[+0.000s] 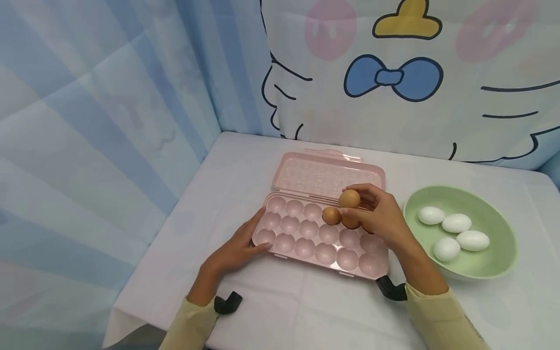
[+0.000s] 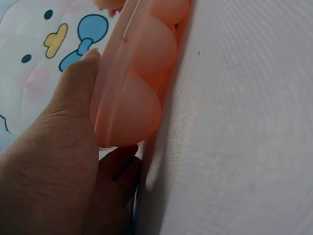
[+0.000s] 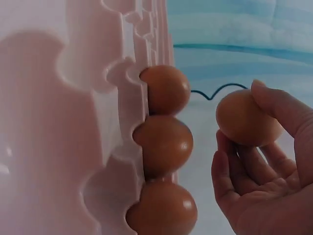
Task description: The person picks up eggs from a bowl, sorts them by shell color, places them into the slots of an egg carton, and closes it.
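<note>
A brown egg [image 1: 349, 199] is held between the thumb and fingertips of my right hand [image 1: 385, 216], above the back row of a pink egg carton [image 1: 305, 248]. In the right wrist view, the held egg [image 3: 248, 118] is apart from three brown eggs seated in the cups; the middle one [image 3: 164, 147] shows clearly. From the head, one seated brown egg [image 1: 331, 216] is plain, and the right hand partly covers others. My left hand [image 1: 236, 248] grips the carton's left end, thumb at the front edge. The left wrist view shows that thumb [image 2: 80, 83] against the carton's side.
The carton's lid [image 1: 315, 172] lies folded open toward the back. At the right stands a green bowl [image 1: 498, 262] with several white eggs [image 1: 456, 223] in it. A white cloth covers the table [image 1: 280, 301]; printed curtains [image 1: 350, 112] hang behind and at the left.
</note>
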`<state>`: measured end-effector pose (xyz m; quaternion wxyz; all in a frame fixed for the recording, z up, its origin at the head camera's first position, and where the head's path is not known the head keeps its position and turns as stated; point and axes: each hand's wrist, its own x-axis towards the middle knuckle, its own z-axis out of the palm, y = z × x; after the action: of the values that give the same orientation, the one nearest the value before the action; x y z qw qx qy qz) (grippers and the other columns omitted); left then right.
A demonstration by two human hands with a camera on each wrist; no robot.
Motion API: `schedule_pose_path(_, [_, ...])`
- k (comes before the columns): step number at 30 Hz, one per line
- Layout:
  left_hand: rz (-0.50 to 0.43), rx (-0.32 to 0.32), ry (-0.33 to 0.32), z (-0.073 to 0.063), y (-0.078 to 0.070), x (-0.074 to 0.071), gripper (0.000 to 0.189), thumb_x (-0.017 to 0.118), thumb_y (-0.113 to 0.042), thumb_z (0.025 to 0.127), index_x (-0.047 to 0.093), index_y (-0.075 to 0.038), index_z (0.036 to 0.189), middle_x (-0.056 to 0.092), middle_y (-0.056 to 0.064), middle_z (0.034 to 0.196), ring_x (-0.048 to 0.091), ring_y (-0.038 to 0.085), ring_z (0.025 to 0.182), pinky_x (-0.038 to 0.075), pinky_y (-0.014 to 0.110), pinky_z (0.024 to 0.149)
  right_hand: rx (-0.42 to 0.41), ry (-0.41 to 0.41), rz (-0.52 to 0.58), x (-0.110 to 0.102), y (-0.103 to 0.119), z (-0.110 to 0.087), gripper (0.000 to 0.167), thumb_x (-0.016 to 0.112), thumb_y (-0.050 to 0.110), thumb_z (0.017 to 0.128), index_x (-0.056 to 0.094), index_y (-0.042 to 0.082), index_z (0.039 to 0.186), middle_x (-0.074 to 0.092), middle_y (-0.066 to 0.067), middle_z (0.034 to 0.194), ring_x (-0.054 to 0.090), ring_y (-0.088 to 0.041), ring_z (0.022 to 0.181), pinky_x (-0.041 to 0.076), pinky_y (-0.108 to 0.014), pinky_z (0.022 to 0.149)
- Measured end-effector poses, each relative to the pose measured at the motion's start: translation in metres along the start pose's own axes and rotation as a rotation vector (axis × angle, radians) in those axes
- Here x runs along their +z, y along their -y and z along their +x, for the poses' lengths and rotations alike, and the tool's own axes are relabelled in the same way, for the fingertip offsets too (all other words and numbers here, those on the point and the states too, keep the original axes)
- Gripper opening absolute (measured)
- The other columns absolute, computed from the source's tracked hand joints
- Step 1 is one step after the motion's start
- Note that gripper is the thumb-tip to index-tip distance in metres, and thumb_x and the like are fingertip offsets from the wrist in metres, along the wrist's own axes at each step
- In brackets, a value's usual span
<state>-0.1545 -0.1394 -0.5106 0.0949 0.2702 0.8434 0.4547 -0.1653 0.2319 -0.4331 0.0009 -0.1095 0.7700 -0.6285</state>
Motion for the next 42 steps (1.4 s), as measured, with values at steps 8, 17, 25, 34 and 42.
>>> schedule_pose_path(8, [0.003, -0.016, -0.004, 0.0, -0.002, 0.001, 0.097, 0.071, -0.035, 0.099, 0.004, -0.02, 0.168, 0.013, 0.0, 0.171, 0.015, 0.023, 0.155, 0.017, 0.05, 0.122, 0.058, 0.076, -0.009, 0.021, 0.003, 0.01, 0.049, 0.082, 0.002, 0.087, 0.063, 0.003, 0.132, 0.068, -0.018, 0.123, 0.069, -0.026, 0.106, 0.058, -0.03, 0.075])
schedule_pose_path(17, [0.007, -0.009, -0.002, 0.001, 0.001, 0.001, 0.097, 0.07, -0.036, 0.1, 0.004, -0.019, 0.168, 0.013, 0.002, 0.172, 0.016, 0.024, 0.155, 0.018, 0.051, 0.122, -0.007, 0.087, 0.013, 0.048, -0.006, 0.022, 0.05, 0.085, 0.0, 0.084, 0.065, 0.002, 0.13, 0.066, -0.016, 0.125, 0.065, -0.031, 0.112, 0.058, -0.031, 0.086])
schedule_pose_path(25, [0.001, -0.027, -0.002, -0.001, -0.001, 0.0, 0.097, 0.071, -0.037, 0.099, 0.004, -0.02, 0.168, 0.013, 0.001, 0.171, 0.016, 0.025, 0.155, 0.017, 0.051, 0.122, -0.026, 0.054, -0.087, 0.061, -0.017, 0.026, 0.048, 0.089, 0.004, 0.082, 0.067, 0.004, 0.125, 0.068, -0.011, 0.122, 0.065, -0.025, 0.104, 0.054, -0.027, 0.09])
schedule_pose_path(34, [0.009, -0.043, -0.002, -0.002, -0.001, 0.0, 0.097, 0.07, -0.039, 0.1, 0.005, -0.021, 0.168, 0.014, 0.001, 0.171, 0.017, 0.025, 0.155, 0.017, 0.051, 0.122, -0.024, 0.044, -0.169, 0.064, -0.018, 0.027, 0.048, 0.089, 0.005, 0.082, 0.068, 0.005, 0.125, 0.069, -0.011, 0.12, 0.064, -0.026, 0.102, 0.053, -0.03, 0.087])
schedule_pose_path(42, [0.009, -0.033, -0.005, 0.0, 0.001, 0.001, 0.097, 0.071, -0.037, 0.099, 0.005, -0.02, 0.168, 0.015, 0.002, 0.171, 0.017, 0.025, 0.155, 0.018, 0.051, 0.122, -0.026, 0.078, -0.261, 0.063, -0.019, 0.028, 0.045, 0.087, 0.002, 0.082, 0.069, 0.005, 0.123, 0.069, -0.011, 0.119, 0.063, -0.026, 0.1, 0.052, -0.038, 0.087])
